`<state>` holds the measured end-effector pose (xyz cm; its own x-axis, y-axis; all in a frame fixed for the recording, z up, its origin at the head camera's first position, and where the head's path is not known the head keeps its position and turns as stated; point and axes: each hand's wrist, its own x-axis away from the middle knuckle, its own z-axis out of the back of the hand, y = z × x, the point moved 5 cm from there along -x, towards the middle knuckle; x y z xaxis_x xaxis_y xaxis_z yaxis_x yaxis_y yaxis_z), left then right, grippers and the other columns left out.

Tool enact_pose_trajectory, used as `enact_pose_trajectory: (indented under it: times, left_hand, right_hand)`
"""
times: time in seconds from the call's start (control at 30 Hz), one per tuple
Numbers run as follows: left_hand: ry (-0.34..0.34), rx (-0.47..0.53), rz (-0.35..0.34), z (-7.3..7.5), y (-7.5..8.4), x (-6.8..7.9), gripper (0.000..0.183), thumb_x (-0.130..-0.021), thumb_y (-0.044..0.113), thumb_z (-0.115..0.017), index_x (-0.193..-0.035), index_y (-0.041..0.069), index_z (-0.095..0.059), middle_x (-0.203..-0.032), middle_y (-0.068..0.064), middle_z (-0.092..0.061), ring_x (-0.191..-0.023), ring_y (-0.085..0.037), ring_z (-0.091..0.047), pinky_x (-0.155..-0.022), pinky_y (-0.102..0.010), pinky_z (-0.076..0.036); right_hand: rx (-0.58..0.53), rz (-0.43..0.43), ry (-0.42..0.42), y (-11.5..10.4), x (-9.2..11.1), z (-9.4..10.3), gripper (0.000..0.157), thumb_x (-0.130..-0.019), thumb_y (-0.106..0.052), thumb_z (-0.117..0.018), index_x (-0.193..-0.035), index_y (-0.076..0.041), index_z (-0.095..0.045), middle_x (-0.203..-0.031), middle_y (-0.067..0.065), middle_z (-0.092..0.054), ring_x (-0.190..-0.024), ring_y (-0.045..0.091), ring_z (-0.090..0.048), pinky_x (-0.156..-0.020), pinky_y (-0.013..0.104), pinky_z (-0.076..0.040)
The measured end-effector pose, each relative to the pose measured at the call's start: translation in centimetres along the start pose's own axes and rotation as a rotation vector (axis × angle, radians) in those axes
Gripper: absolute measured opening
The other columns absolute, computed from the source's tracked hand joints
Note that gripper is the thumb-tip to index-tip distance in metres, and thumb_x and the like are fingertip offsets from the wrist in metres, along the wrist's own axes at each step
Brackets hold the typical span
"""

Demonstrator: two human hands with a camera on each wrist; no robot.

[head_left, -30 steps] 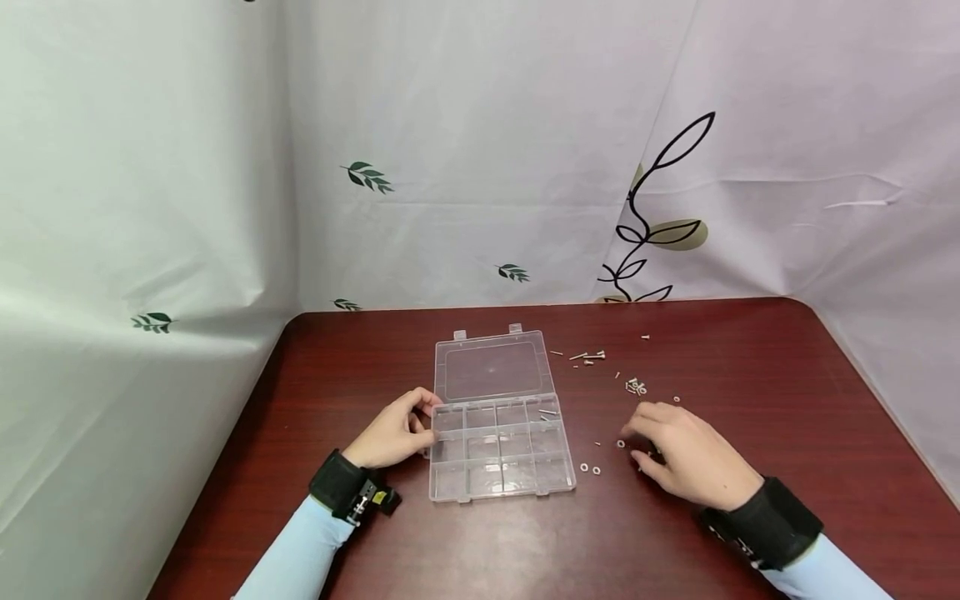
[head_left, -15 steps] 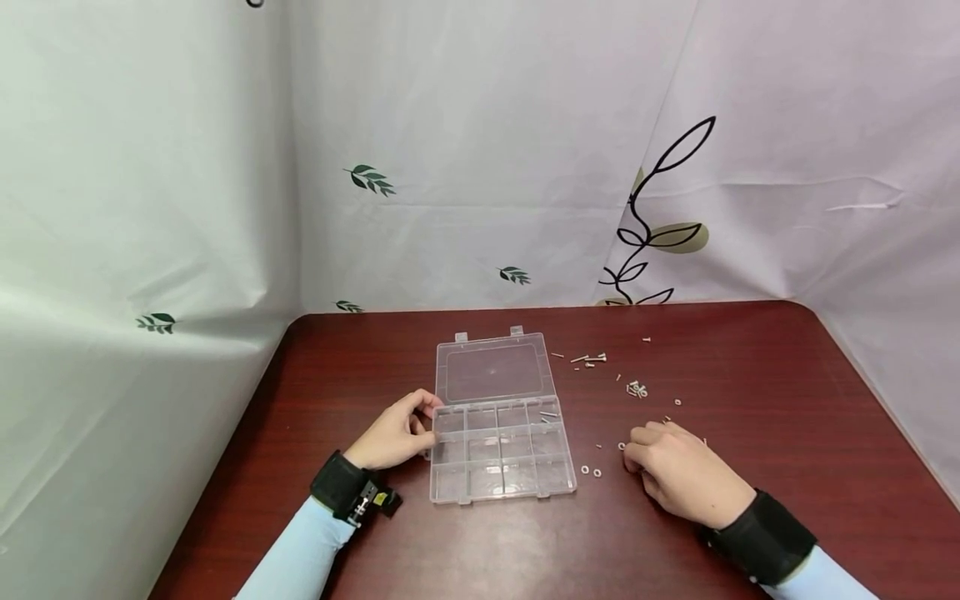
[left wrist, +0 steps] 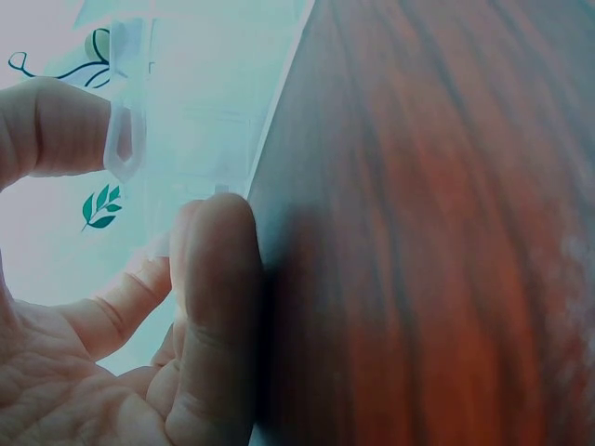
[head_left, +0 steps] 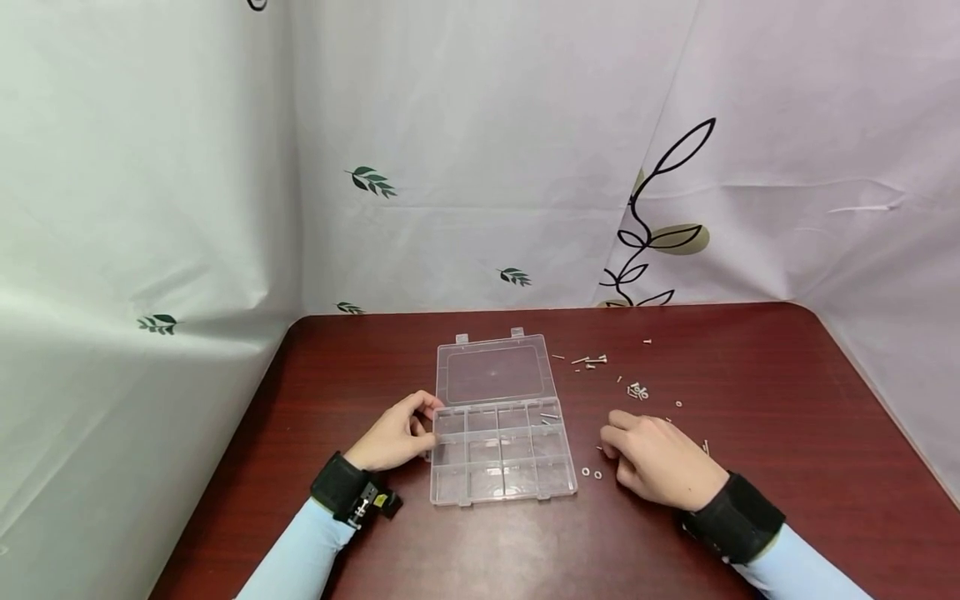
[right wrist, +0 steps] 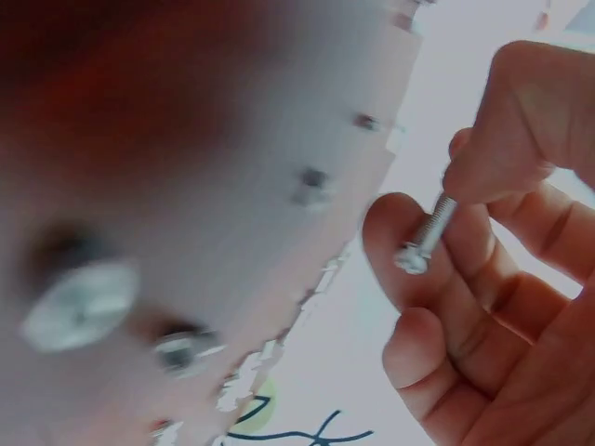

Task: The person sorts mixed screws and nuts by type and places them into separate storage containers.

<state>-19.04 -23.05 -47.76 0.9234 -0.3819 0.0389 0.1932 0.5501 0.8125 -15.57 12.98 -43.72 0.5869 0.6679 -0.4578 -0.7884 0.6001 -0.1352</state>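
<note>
A clear plastic compartment box [head_left: 523, 478] lies on the table with its lid [head_left: 492, 372] folded back. My left hand [head_left: 395, 431] grips the box's left edge between thumb and fingers; the wall [left wrist: 127, 139] shows between them in the left wrist view. In the far right compartment lie a few small screws [head_left: 551, 416]. To the right of the box, my right hand [head_left: 663, 462] is above the table, pinching a screw [right wrist: 429, 234] by its shank; the head points outward in the right wrist view. Two nuts or washers [head_left: 597, 475] lie between that hand and the box.
Several loose screws [head_left: 596, 360] lie behind the box's right side. A small pile of hardware [head_left: 637, 391] sits beyond my right hand, with a single ring [head_left: 678, 404] nearby. Patterned white cloth [head_left: 465, 167] stands behind the dark red table [head_left: 360, 358].
My right hand first lowered to the table and its fingers came together. It then moved left, nearer the box, covering a small ring seen earlier. The left hand stayed on the box.
</note>
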Motion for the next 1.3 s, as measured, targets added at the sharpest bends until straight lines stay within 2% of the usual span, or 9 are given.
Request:
enact_pose_trajectory:
  times: [0.3, 0.57, 0.97, 1.3]
  left_hand:
    - [-0.008, -0.014, -0.006, -0.1, 0.2, -0.2, 0.037, -0.082, 0.006, -0.066, -0.118, 0.006, -0.057, -0.104, -0.012, -0.052, -0.068, -0.016, -0.058, -0.064, -0.029, -0.052]
    - [-0.010, -0.013, -0.007, -0.1, 0.2, -0.2, 0.037, -0.083, 0.006, -0.067, -0.119, 0.007, -0.057, -0.104, -0.011, -0.052, -0.068, -0.016, -0.058, -0.064, -0.029, -0.052]
    - [-0.014, 0.012, 0.000, -0.2, 0.2, -0.1, 0.038, -0.082, 0.006, -0.067, -0.119, 0.007, -0.057, -0.104, -0.012, -0.052, -0.068, -0.016, -0.058, -0.064, -0.029, -0.052]
    - [-0.007, 0.031, 0.007, -0.1, 0.4, 0.2, 0.040, -0.082, 0.006, -0.067, -0.120, 0.007, -0.057, -0.106, -0.012, -0.052, -0.068, -0.017, -0.058, -0.062, -0.030, -0.053]
  right_hand:
    - [-0.033, -0.009, 0.021, -0.5, -4.7, -0.3, 0.025, -0.067, -0.005, -0.056, -0.071, -0.025, -0.041, -0.078, -0.015, -0.028, -0.055, 0.002, -0.031, -0.050, 0.019, -0.030]
    - [-0.086, 0.001, 0.048, -1.1, -7.6, -1.0, 0.018, -0.070, -0.006, -0.056, -0.077, -0.021, -0.052, -0.081, -0.013, -0.036, -0.057, 0.001, -0.036, -0.052, 0.020, -0.033]
    - [-0.097, 0.007, 0.046, -1.1, -8.1, -2.1, 0.013, -0.080, -0.006, -0.059, -0.084, -0.019, -0.060, -0.084, -0.010, -0.040, -0.063, 0.002, -0.038, -0.057, 0.021, -0.036]
    - [-0.090, 0.040, 0.068, -1.3, -8.5, -1.7, 0.012, -0.083, -0.010, -0.063, -0.092, -0.017, -0.064, -0.088, -0.009, -0.044, -0.068, 0.004, -0.041, -0.061, 0.022, -0.039]
